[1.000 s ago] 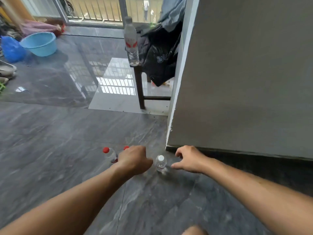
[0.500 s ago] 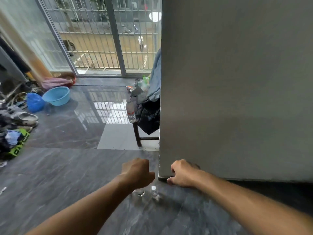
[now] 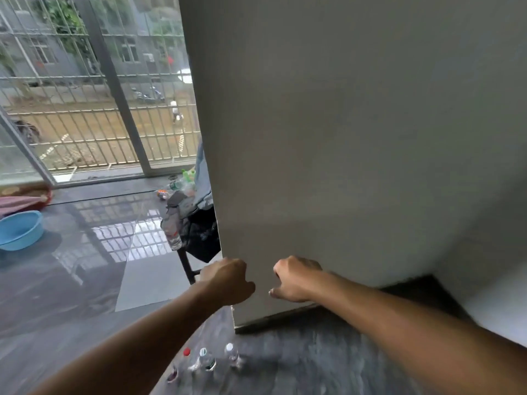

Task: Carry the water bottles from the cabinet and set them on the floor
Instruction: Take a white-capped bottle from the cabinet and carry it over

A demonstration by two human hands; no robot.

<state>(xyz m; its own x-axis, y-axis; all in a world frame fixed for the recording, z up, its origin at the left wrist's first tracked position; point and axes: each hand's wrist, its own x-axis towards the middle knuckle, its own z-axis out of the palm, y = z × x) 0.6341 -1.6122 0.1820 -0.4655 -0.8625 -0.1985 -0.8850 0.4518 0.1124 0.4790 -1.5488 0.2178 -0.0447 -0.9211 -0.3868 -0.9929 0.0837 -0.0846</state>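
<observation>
Head view looks down along both forearms, stretched forward and held above the floor. Left hand shows its back, fingers curled under into a loose fist that holds nothing visible; right hand has its fingers curled too, the thumb tip poking out to the left, and its grip holds nothing either. Both hands sit in front of the lower edge of a tall grey wall panel, which fills the right of the view and hides whatever lies behind it. Below the left forearm, three water bottles stand together on the dark marbled floor near the panel's corner: a red-capped bottle, a middle bottle with a pale cap and green label, and a white-capped bottle; a fourth shape beside them is too blurred to tell. Farther off, another clear bottle stands on a dark chair piled with clothes. One blue basin sits at the left, before a barred sliding window.
</observation>
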